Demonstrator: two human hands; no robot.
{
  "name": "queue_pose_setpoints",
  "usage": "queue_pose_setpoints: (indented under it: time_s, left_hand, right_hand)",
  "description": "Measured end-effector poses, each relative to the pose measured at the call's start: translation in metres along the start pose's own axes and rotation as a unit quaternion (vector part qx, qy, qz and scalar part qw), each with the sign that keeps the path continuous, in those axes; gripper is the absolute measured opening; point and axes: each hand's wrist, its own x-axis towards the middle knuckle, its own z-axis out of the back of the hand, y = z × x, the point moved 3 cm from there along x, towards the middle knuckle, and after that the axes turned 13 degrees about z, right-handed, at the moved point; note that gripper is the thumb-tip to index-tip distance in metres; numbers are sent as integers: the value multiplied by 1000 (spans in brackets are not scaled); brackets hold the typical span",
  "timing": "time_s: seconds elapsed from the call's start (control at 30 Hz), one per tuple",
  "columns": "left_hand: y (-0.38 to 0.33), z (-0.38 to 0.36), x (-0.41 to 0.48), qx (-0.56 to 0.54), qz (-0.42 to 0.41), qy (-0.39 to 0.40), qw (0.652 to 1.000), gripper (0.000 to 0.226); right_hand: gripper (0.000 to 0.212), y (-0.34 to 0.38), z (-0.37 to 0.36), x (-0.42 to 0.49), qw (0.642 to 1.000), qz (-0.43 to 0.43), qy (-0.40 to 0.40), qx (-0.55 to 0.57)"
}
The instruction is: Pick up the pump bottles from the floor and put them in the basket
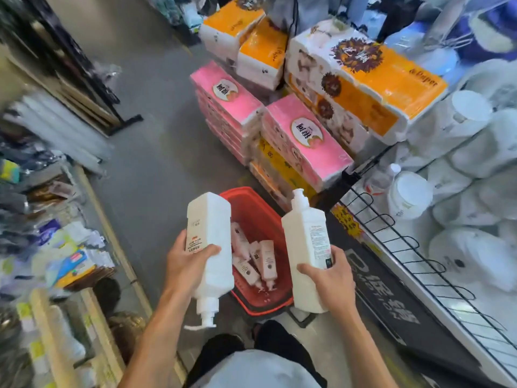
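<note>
The aisle was narrow: grey floor ran open ahead of the fingers, hemmed by cluttered shelving left and a wire-fronted shelf right, with stacked tissue packs beyond. The red basket sat on the floor directly below and between both hands, small pink bottles already inside. The left hand had its fingers wrapped round a white pump bottle, long axis near vertical, pump pointing down. The right hand gripped a second pump bottle, pump pointing up and away.
</note>
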Motion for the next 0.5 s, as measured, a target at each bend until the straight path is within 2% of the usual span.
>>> queue_pose_setpoints:
  time_s: [0.13,0.23,0.4,0.5]
  left_hand:
    - [1,-24,32,50,32,29,998,50]
    - [13,-36,63,80,63,35,994,50]
    - [50,-71,154,131,115,62,983,55]
    - [72,-101,218,189,131,87,969,47]
  right_hand:
    - [66,-5,-15,34,999,-35,-2,9]
    - [72,-17,-32,47,997,-74,-4,25]
    - [69,-64,-92,82,989,-149,10,22]
    - [69,-97,-139,103,981,-191,24,19]
